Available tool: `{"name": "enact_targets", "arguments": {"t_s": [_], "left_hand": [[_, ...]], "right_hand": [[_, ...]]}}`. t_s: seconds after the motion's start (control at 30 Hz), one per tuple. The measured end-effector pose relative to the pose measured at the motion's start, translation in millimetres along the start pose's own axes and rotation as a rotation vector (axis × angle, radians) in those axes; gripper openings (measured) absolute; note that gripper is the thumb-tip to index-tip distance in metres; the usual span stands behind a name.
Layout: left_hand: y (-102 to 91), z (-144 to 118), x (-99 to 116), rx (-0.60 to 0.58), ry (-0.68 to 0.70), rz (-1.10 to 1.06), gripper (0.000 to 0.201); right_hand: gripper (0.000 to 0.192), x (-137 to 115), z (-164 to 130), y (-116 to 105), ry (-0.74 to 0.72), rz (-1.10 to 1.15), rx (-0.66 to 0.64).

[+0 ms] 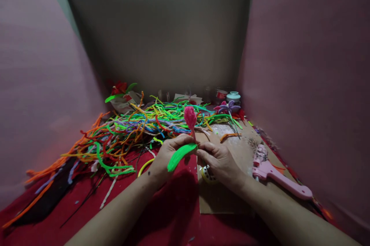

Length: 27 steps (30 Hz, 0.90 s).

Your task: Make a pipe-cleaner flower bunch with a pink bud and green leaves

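A pink pipe-cleaner flower (190, 117) stands upright on a thin pink stem between my hands. My left hand (170, 157) is closed on the stem below the bloom. A bright green pipe-cleaner leaf (181, 157) slants down to the left, in front of the left fingers. Its narrow end meets the stem, where my right hand (215, 157) pinches from the right. The fingers partly hide the join. Under the right hand, a yellow-rimmed round thing with dark dots (207, 176) is partly covered.
A tangled heap of many-coloured pipe cleaners (138, 130) spreads at the back left. A pink glue gun (279, 176) lies on the cardboard sheet (225, 201) at right. Behind are a purple flower (229, 107) and a pale teal jar (233, 96). Tall panels enclose the red cloth (115, 219).
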State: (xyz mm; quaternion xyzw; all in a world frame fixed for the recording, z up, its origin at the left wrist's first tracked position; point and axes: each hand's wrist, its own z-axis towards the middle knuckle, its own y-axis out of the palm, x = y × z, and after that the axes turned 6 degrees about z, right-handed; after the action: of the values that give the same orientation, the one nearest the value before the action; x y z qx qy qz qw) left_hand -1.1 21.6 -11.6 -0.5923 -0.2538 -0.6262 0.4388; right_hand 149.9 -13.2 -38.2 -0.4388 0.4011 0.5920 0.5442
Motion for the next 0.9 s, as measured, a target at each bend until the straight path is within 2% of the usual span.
{"name": "enact_targets", "arguments": {"t_s": [0.1,0.3,0.53,0.73,0.9], "left_hand": [[3.1,-0.1,-0.7,0.071,-0.045,-0.103,0.012],[5.5,-1.6,10.3,0.239,-0.016,-0.09,0.014],[7.2,-4.7,10.9,0.122,-0.031,0.081,0.017],[6.8,-2.3,2.4,0.155,0.013,0.097,0.015],[7.5,-2.6,1.5,0.3,0.138,0.057,0.023]], "right_hand": [[0.019,-2.4,1.1,-0.1,0.06,0.017,-0.022],[0.017,-5.9,-0.2,0.1,0.041,-0.064,-0.138],[0.029,-0.3,-1.0,2.4,0.059,-0.08,-0.1],[0.027,1.2,-2.5,2.4,0.057,-0.1,-0.106],[0.02,2.5,-2.1,2.1,0.066,-0.123,-0.145]]}}
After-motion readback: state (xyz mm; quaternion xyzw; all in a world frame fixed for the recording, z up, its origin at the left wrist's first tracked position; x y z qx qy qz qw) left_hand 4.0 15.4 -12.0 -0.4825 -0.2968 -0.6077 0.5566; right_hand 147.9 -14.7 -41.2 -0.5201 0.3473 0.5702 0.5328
